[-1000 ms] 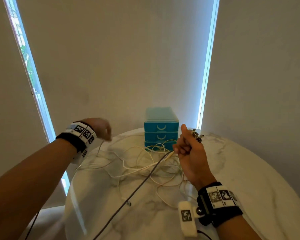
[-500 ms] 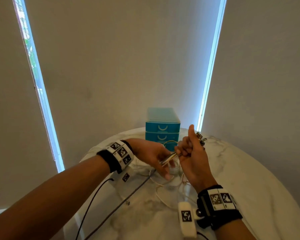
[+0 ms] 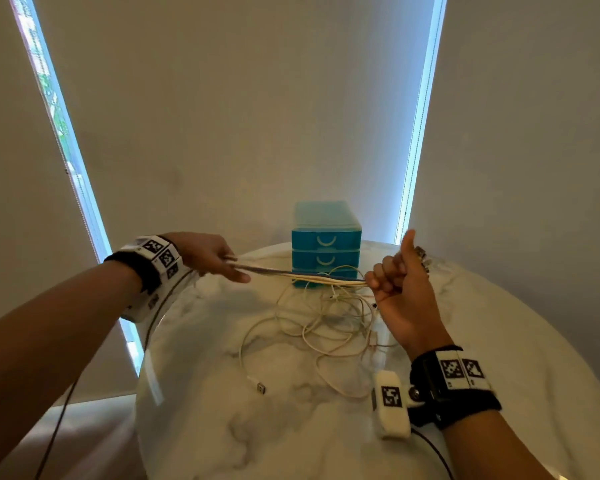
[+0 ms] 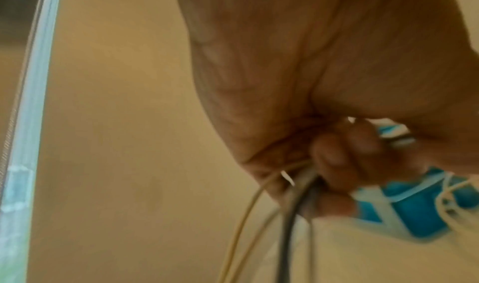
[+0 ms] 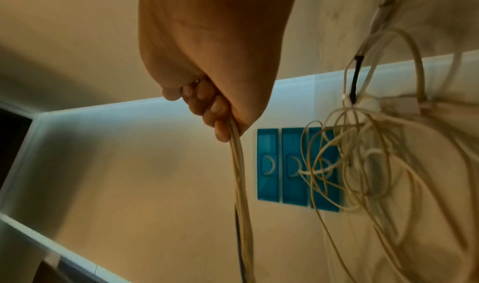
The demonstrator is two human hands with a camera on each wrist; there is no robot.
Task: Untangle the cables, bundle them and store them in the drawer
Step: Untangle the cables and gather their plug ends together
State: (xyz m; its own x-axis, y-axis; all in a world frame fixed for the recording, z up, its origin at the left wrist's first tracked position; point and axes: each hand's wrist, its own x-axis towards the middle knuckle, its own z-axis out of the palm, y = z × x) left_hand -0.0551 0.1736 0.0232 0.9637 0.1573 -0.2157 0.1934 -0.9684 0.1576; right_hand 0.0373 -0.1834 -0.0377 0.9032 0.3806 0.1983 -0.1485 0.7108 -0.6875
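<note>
A bunch of white and dark cables [image 3: 302, 274] stretches taut between my two hands above the table. My left hand [image 3: 219, 263] grips it at the left, fingers curled round the strands [image 4: 298, 187]. My right hand [image 3: 394, 277] holds the other end in a fist, thumb up, with metal plugs [image 3: 421, 256] sticking out behind it; the strands [image 5: 239, 164] leave the fist in the right wrist view. Loose white cable loops [image 3: 326, 323] lie tangled on the table below. The blue drawer unit [image 3: 326, 244] stands behind, all three drawers closed.
The round marble table [image 3: 516, 341] carries a loose USB plug [image 3: 260, 388] near its middle. Walls and two bright window strips [image 3: 418, 133] stand close behind the drawer unit. A thin dark wire [image 3: 59, 424] hangs from my left wrist past the table's left edge.
My left hand came in to the cables beside my right hand, took hold, then slid left along them, drawing the bunch out straight. The right hand stayed in place.
</note>
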